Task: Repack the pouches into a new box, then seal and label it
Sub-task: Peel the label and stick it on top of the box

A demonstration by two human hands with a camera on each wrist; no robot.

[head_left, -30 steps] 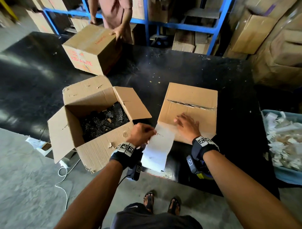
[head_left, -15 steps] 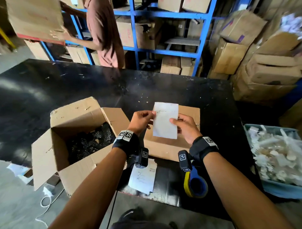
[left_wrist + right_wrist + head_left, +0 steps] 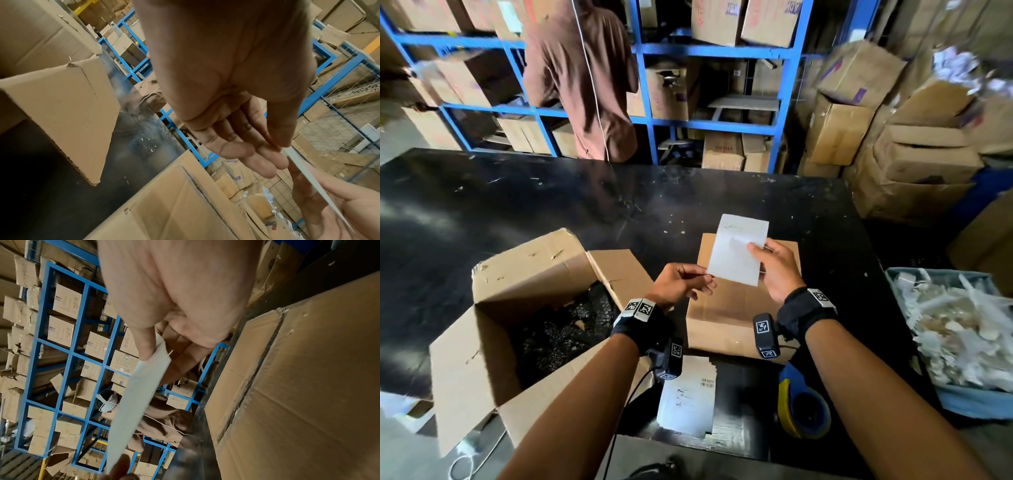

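Black table [image 3: 517, 212]; hands pinch thin paper label [image 3: 738, 253].

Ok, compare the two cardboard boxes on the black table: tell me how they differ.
The left box stands open with its flaps splayed out; the right box is closed, its flaps folded flat. The left box shows dark contents inside; the right box shows only its top. The left box looks bigger and its edges are torn; the right box looks smaller and cleaner. Both are plain brown cardboard on the same black table.

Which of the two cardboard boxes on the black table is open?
The left box: its flaps stand up, dark contents showing. The right box, below the held label, is closed.
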